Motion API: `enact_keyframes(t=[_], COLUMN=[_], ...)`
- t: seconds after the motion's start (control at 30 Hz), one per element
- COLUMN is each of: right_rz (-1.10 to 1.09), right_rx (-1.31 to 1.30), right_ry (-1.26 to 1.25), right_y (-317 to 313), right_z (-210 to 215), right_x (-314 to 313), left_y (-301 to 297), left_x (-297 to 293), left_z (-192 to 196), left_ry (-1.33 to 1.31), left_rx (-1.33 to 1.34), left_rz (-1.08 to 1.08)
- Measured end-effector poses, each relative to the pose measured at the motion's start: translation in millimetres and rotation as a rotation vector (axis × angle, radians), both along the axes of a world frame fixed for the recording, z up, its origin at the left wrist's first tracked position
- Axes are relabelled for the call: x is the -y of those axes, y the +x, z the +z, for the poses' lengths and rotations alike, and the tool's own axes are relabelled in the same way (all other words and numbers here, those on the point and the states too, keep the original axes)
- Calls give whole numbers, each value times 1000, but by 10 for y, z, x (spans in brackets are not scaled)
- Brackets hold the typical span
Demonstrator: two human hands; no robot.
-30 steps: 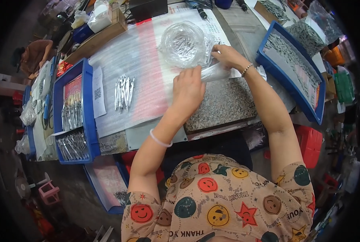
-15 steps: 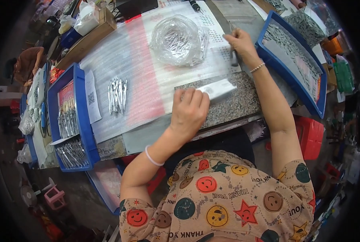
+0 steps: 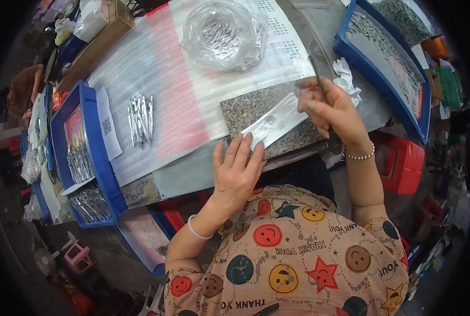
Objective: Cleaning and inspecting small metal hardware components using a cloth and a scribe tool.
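One white strip [image 3: 273,122], left fingers [image 3: 243,147] touching; lettered shirt [image 3: 295,250].

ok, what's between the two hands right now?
Head view: a flat white strip, lying over the speckled slab. The left hand has fingertips at one end; the right hand is by the other.

Two hands [image 3: 236,176] [image 3: 341,113]; one white strip [image 3: 274,122]; one slab [image 3: 239,112]

Pale light, possibly from overhead, brightens the broad translucent sheet with a pink band [image 3: 135,68] and glints off the round, clear plastic bag [image 3: 193,37]. Blur softens the right hand [image 3: 334,108] and its thin dark tool [image 3: 319,79]. The grey floor [image 3: 106,258] at near left is dim; edges curve into blackness.
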State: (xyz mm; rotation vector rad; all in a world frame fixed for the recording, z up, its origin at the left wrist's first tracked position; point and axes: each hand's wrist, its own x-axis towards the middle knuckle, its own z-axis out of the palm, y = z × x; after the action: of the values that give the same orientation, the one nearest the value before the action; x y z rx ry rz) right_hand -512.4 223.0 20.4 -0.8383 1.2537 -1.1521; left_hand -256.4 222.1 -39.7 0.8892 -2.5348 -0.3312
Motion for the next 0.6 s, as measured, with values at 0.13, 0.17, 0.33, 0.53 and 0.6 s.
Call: enact_keyframes(t=[0.13, 0.17, 0.33, 0.53, 0.6], right_rz=[108, 115, 139, 140, 124], right_rx=[-270, -336, -458, -483, -476], right_ry=[63, 43, 58, 58, 47], right_y=[31, 39, 107, 142, 156], right_z=[-114, -159, -128, -157, -176], right_x=[-125, -138, -174, -222, -231], left_y=[39, 47, 101, 138, 127], left_x=[42, 47, 38, 28, 4], left_z=[24, 25, 24, 28, 47], left_ry=[28, 34, 62, 35, 49], left_rx=[-3, -15, -59, -134, -131], left_rz=[10, 7, 19, 94, 85])
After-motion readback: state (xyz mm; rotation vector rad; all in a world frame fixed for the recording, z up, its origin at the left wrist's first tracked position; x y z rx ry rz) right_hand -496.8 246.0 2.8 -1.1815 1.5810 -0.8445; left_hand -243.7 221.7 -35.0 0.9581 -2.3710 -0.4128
